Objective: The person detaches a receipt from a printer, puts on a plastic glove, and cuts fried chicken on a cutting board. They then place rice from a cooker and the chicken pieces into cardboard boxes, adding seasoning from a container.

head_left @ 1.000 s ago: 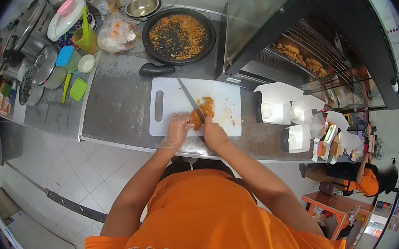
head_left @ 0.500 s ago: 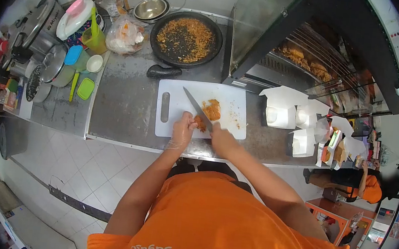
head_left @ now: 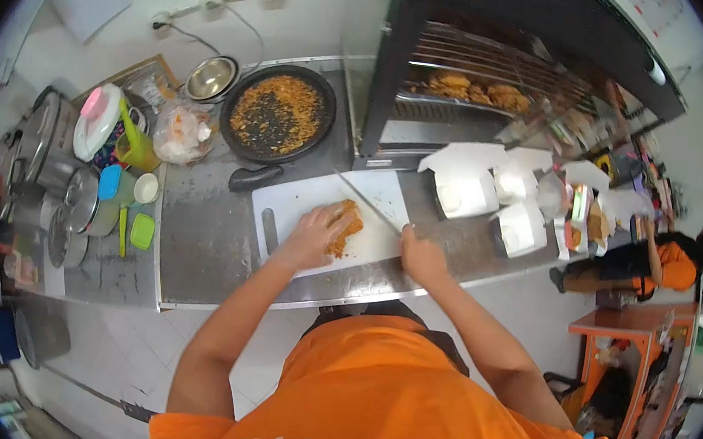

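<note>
A white cutting board (head_left: 294,199) lies tilted on the metal counter. On it is a small heap of golden-brown breaded food, apparently cut fried chicken (head_left: 344,229). My left hand (head_left: 311,238), seemingly in a clear plastic glove, rests on the left side of the heap with fingers stretched out and covers part of it. At the board's right edge, my right hand (head_left: 423,259) is wrapped round the handle of a long knife (head_left: 370,203). Its blade slants up and left over the board, apart from the food.
Behind the board stand a round black stone mortar (head_left: 327,97) with orange-brown crumbs and a dark pestle (head_left: 255,178). White boxes (head_left: 465,195) gape at right, below a glass food warmer (head_left: 370,127). Tubs and pots (head_left: 84,200) crowd the left. Another person (head_left: 674,264) stands far right.
My left hand has opened from a closed grip and spread over the food, which is gathered closer together. The knife has moved right, off the food. The camera view has turned.
</note>
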The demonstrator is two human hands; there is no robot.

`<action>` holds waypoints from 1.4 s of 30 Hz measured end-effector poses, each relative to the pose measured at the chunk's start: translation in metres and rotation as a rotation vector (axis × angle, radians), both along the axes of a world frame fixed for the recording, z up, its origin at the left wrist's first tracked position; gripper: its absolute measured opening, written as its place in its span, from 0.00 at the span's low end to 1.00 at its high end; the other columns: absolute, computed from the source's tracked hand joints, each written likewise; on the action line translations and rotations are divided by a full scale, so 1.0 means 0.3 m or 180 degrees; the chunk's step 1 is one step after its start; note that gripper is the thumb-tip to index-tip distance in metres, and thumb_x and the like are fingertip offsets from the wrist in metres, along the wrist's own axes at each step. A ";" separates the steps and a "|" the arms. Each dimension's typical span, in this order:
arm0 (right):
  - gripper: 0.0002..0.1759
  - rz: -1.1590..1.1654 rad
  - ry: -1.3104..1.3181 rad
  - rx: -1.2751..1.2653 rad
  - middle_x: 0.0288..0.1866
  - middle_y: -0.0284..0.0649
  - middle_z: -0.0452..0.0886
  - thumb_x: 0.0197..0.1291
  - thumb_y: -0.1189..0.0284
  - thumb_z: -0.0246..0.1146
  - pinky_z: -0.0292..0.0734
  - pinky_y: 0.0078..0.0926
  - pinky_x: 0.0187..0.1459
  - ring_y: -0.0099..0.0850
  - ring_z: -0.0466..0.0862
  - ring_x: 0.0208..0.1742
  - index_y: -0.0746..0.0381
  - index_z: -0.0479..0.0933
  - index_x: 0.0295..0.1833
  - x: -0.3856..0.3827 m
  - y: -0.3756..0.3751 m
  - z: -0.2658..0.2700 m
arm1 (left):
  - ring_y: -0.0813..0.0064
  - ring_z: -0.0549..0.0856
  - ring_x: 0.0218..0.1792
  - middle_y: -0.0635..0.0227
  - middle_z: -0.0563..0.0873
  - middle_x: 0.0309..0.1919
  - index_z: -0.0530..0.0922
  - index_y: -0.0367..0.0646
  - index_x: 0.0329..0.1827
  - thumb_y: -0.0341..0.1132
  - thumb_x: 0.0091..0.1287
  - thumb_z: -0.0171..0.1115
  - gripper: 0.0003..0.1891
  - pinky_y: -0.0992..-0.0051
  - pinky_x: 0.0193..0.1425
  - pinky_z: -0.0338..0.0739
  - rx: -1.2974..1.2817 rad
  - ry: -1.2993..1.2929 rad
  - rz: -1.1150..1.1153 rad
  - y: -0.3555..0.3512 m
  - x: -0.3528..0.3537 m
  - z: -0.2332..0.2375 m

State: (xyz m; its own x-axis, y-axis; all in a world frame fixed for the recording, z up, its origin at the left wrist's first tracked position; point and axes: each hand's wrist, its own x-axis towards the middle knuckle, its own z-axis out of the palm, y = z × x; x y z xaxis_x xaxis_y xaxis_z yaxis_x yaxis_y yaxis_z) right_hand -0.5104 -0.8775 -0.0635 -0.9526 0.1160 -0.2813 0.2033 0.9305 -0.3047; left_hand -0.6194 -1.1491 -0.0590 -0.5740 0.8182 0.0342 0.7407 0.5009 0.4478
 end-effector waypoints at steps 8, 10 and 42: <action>0.23 -0.0801 0.0572 0.0595 0.53 0.56 0.83 0.73 0.60 0.61 0.82 0.56 0.56 0.56 0.83 0.58 0.62 0.71 0.64 0.044 0.122 0.004 | 0.46 0.72 0.69 0.54 0.72 0.69 0.74 0.56 0.71 0.34 0.44 0.82 0.45 0.53 0.71 0.75 -0.1487 0.0207 -0.1425 0.212 -0.194 -0.029; 0.22 -0.0998 0.0659 0.0009 0.53 0.56 0.84 0.72 0.60 0.62 0.83 0.57 0.54 0.57 0.84 0.57 0.62 0.72 0.63 0.109 0.150 0.030 | 0.46 0.75 0.65 0.55 0.75 0.65 0.78 0.54 0.66 0.33 0.46 0.80 0.38 0.53 0.66 0.80 -0.1498 0.0287 -0.1578 0.221 -0.175 -0.021; 0.23 -0.2537 -0.0017 -0.1121 0.44 0.56 0.88 0.67 0.56 0.66 0.81 0.52 0.54 0.56 0.87 0.50 0.63 0.79 0.58 0.981 1.323 -0.117 | 0.46 0.79 0.65 0.46 0.81 0.63 0.76 0.32 0.67 0.43 0.78 0.62 0.24 0.51 0.69 0.74 0.1502 0.2662 0.1474 1.279 -0.200 0.421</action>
